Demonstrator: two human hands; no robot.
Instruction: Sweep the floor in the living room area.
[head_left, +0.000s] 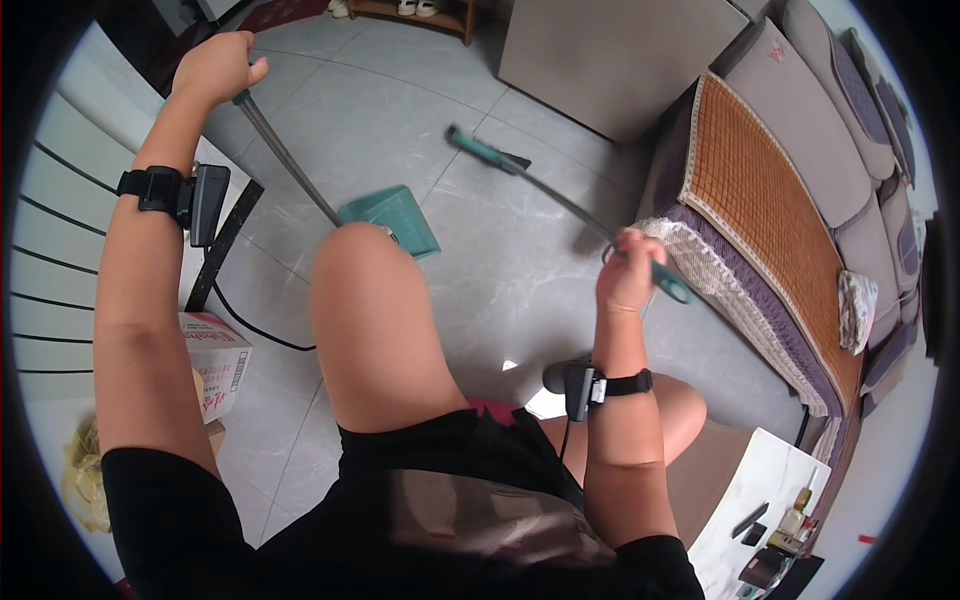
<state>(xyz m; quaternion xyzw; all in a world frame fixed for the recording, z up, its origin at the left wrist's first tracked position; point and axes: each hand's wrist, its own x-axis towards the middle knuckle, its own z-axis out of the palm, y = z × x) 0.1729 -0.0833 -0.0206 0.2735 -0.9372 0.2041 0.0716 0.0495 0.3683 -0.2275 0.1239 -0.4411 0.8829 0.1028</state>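
My left hand (217, 67) grips the top of a long metal handle with green fittings. That handle runs down to a green plastic dustpan (394, 219) on the grey tiled floor, partly hidden behind my knee. In my right hand (631, 270) is a broom (564, 198) with a grey metal shaft, held just below its green hanging-loop end. The green broom head (484, 150), with dark bristles, is slightly blurred and lies to the far right of the dustpan. A gap of floor separates the broom head from the dustpan.
At right stands a sofa (765, 172) with a brown woven mat and a draped cover. A grey cabinet-like block (600, 67) is beyond the broom. A printed carton (214, 360) and black cable (255, 330) are at left. A marble-patterned table (739, 495) holds small items. Shoes sit on a wooden rack (412, 19).
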